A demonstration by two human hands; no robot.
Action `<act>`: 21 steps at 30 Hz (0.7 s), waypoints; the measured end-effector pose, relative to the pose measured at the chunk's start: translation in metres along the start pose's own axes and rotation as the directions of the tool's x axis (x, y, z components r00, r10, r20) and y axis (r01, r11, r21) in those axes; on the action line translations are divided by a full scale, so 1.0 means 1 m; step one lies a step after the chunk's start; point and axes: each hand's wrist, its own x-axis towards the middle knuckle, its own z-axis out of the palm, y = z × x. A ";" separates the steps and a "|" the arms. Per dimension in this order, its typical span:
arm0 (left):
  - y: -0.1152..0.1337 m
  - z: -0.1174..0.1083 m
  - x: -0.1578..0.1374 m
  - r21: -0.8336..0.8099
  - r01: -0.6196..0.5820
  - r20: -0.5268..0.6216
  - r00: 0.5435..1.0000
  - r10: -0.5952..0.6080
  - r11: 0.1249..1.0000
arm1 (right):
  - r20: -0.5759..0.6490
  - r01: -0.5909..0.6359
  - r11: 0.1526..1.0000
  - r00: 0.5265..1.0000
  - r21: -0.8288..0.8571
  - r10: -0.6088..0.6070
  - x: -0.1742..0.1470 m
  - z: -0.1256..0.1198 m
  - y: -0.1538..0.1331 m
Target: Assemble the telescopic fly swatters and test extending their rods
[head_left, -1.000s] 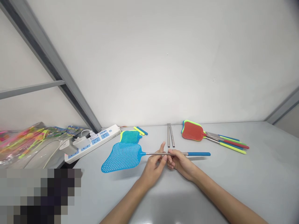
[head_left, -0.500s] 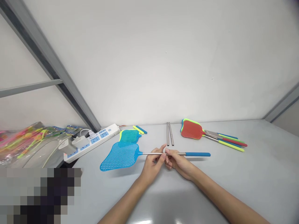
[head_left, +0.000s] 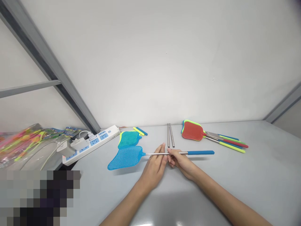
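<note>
A blue fly swatter (head_left: 125, 157) with a metal shaft and a blue handle lies level across both hands, its mesh head to the left. My right hand (head_left: 180, 161) is closed around the shaft just left of the handle, thumb on top. My left hand (head_left: 154, 168) has its fingers stretched out behind the shaft, which crosses in front of them; the thumb lies below the shaft. Beyond the hands, two loose metal tubes (head_left: 168, 135) rest on the grey table (head_left: 225, 175).
At right lies a stack of finished-looking swatters with a red head (head_left: 192, 131) on top. Left of the tubes are loose teal mesh heads (head_left: 129, 139) and small yellow and blue grips (head_left: 141, 131). A power strip (head_left: 91, 145) and plastic-bagged items (head_left: 25, 142) sit farther left.
My left hand's fingers have straightened from a pinch on the shaft. The swatter has shifted slightly right and its head has turned a little, while my right hand keeps its hold.
</note>
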 end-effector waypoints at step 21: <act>0.010 0.006 0.000 -0.753 0.201 0.051 0.967 -0.249 0.626 | 0.154 -0.069 0.990 0.987 0.126 0.049 -0.010 0.014 -0.004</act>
